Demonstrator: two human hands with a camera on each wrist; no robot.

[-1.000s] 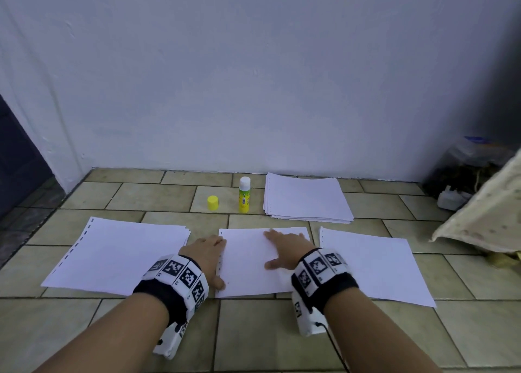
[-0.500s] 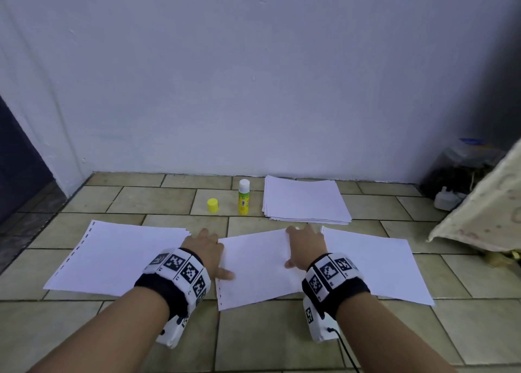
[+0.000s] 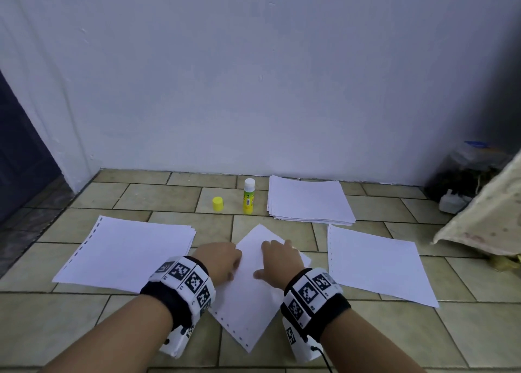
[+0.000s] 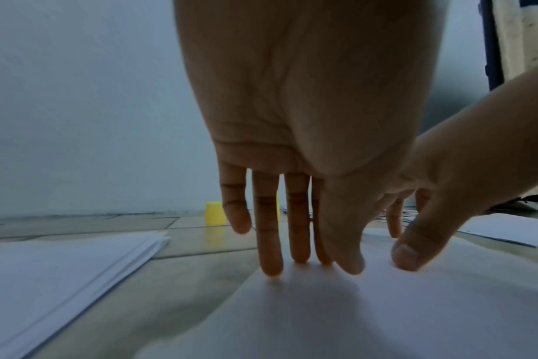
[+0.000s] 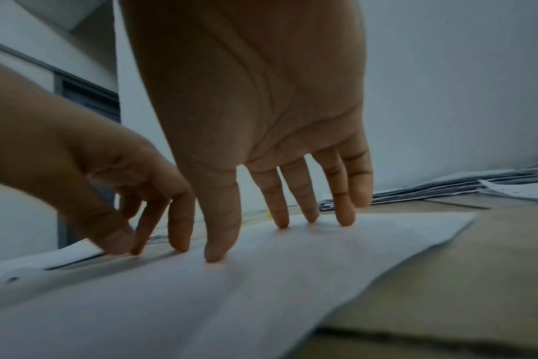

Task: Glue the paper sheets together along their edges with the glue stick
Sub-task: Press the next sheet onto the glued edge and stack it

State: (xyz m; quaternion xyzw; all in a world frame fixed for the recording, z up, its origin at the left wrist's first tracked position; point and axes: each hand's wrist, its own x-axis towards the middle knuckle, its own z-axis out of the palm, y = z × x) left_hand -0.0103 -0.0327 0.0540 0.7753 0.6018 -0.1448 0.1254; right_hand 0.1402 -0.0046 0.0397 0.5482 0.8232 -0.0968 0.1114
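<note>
A paper sheet [image 3: 251, 296], lying cornerwise on the tiled floor [image 3: 366, 341], was pressed flat by the left hand [image 3: 221, 262] and right hand [image 3: 277, 261], fingers spread.

Head cam looks down and forward at the tiled floor [image 3: 158, 198] and wall. Both wrist cams sit low under the palms, facing the wall; each catches the middle sheet [image 3: 253, 296] up close.
</note>
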